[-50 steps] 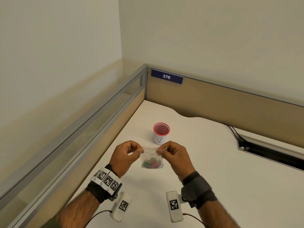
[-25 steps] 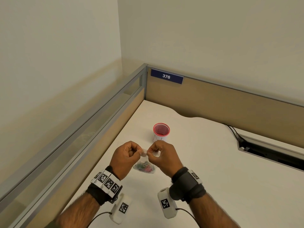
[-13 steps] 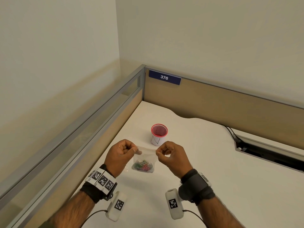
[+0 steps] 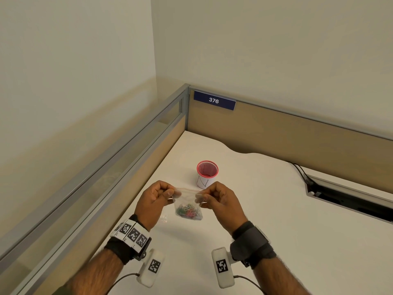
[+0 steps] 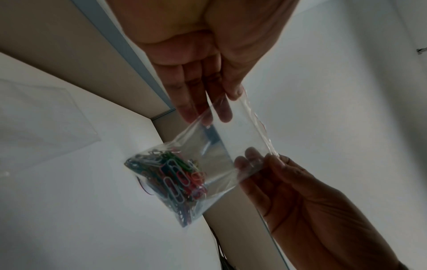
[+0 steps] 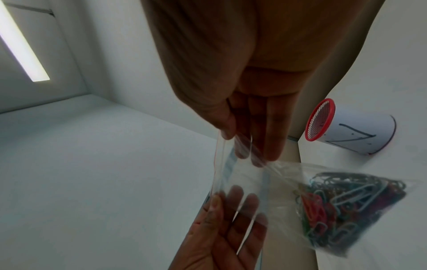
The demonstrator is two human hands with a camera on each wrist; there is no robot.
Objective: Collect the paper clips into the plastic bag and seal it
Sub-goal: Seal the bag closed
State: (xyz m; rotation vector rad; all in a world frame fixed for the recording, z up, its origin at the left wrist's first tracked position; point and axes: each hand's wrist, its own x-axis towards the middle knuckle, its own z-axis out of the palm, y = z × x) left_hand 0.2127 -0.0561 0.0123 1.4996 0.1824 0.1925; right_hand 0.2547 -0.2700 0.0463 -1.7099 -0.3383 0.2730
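A small clear plastic bag (image 4: 187,202) with a red line along its zip top hangs above the white desk (image 4: 276,220). Several coloured paper clips (image 4: 188,211) lie bunched in its bottom, also seen in the left wrist view (image 5: 173,180) and the right wrist view (image 6: 342,206). My left hand (image 4: 157,199) pinches the bag's top left corner between thumb and fingers. My right hand (image 4: 217,199) pinches the top right corner the same way. The top strip is stretched straight between the two hands. Whether the zip is pressed together along its whole length is hard to tell.
A red mesh cup (image 4: 207,173) wrapped in white paper stands on the desk just behind the bag. Another clear plastic sheet (image 5: 41,117) lies flat on the desk near my left wrist. Partition walls (image 4: 276,133) close the back and left. A cable slot (image 4: 348,199) opens at the right.
One second ago the hands were close together at the bag's top; since then they have moved apart to its two corners, pulling the top strip taut. The bag hangs a little higher.
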